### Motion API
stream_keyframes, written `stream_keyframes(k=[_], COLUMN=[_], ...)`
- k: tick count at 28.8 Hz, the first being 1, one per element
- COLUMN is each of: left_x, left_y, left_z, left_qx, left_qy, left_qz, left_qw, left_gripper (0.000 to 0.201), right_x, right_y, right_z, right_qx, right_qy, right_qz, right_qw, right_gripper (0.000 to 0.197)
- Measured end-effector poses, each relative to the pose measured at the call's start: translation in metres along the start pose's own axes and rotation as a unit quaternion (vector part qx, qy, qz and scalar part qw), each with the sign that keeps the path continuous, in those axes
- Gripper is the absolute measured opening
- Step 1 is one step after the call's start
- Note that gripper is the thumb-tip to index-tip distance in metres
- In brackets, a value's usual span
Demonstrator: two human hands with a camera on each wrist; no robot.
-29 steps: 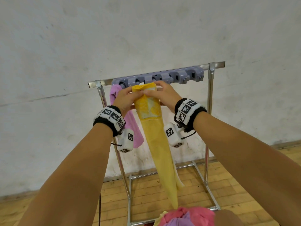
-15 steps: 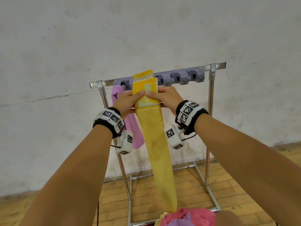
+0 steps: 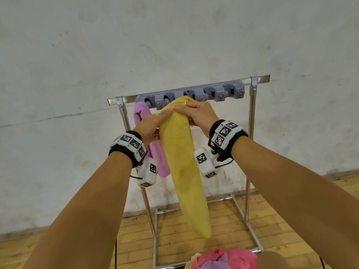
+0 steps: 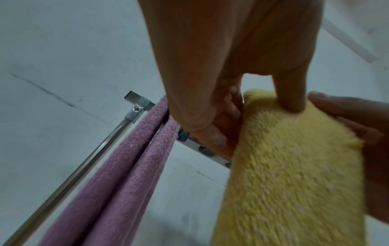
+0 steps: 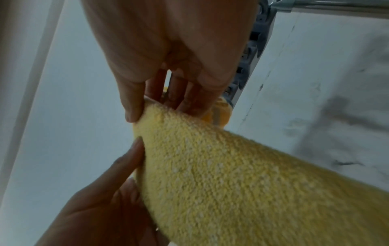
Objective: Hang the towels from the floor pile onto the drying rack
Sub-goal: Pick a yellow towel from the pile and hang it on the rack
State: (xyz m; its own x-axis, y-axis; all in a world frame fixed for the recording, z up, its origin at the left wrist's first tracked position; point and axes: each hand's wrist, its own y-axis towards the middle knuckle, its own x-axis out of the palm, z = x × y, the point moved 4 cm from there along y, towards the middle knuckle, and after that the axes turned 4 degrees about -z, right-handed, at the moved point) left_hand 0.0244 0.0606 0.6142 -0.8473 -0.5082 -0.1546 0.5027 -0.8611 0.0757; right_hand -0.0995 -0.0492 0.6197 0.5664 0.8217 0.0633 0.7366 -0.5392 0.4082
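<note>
A long yellow towel (image 3: 180,162) hangs from both my hands just in front of the drying rack's grey clip strip (image 3: 213,93). My left hand (image 3: 165,116) pinches its upper left edge, thumb on the front. My right hand (image 3: 185,109) pinches the upper right edge, thumb against the left thumb. The towel's top end curls back toward the clips. In the left wrist view my thumb (image 4: 288,96) presses the yellow towel (image 4: 284,166) with the fingers behind it. In the right wrist view the right hand (image 5: 147,108) pinches the towel (image 5: 231,166) next to the clips (image 5: 252,50).
A purple towel (image 3: 161,158) hangs at the rack's left end (image 4: 126,166), beside the left upright pole (image 4: 63,183). The metal top bar (image 3: 258,80) runs right with bare clips. A pile of pink, purple and yellow towels (image 3: 223,259) lies on the wooden floor below. A white wall stands behind.
The towel's top end, which stood flat above my hands half a second ago, has bent over toward the clip strip. The hanging tail has swung a little to the right.
</note>
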Motion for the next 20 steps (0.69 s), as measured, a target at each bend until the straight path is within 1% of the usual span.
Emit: stream_keyframes(k=[1, 3, 7, 9, 12, 14, 15, 17, 19, 20], left_x=[-0.001, -0.004, -0.007, -0.010, -0.013, -0.012, -0.011, -0.008, -0.006, -0.006], left_y=[0.000, 0.000, 0.001, 0.003, 0.003, 0.001, 0.000, -0.001, -0.002, -0.001], left_z=[-0.001, 0.002, 0.009, 0.011, 0.010, 0.008, 0.006, 0.001, -0.003, -0.003], left_qx=[0.005, 0.026, 0.069, 0.080, 0.080, 0.062, 0.043, 0.008, 0.003, 0.010], left_qy=[0.003, -0.002, -0.048, -0.067, -0.082, -0.072, -0.060, -0.029, -0.016, -0.016], left_qz=[-0.004, 0.000, 0.030, 0.041, 0.065, 0.074, 0.065, 0.023, -0.008, -0.008], left_qw=[1.000, 1.000, 0.996, 0.994, 0.991, 0.993, 0.995, 0.999, 1.000, 1.000], left_gripper=[0.045, 0.039, 0.034, 0.035, 0.033, 0.030, 0.032, 0.042, 0.049, 0.050], right_x=[-0.001, -0.001, 0.004, 0.005, 0.003, 0.003, 0.003, 0.001, -0.003, -0.003], right_y=[0.000, -0.001, -0.010, -0.012, -0.011, -0.009, -0.007, -0.001, 0.002, 0.002], right_z=[-0.001, 0.001, 0.019, 0.026, 0.025, 0.020, 0.018, 0.015, 0.011, 0.010], right_qx=[-0.004, 0.014, 0.115, 0.141, 0.124, 0.096, 0.086, 0.068, 0.056, 0.058], right_qy=[-0.003, 0.004, 0.002, 0.001, -0.009, -0.006, 0.002, 0.006, -0.008, -0.010], right_qz=[0.009, -0.005, -0.088, -0.103, -0.090, -0.072, -0.056, -0.016, 0.014, 0.015], right_qw=[1.000, 1.000, 0.989, 0.985, 0.988, 0.993, 0.995, 0.998, 0.998, 0.998], right_gripper=[0.021, 0.020, 0.034, 0.037, 0.033, 0.029, 0.031, 0.035, 0.037, 0.037])
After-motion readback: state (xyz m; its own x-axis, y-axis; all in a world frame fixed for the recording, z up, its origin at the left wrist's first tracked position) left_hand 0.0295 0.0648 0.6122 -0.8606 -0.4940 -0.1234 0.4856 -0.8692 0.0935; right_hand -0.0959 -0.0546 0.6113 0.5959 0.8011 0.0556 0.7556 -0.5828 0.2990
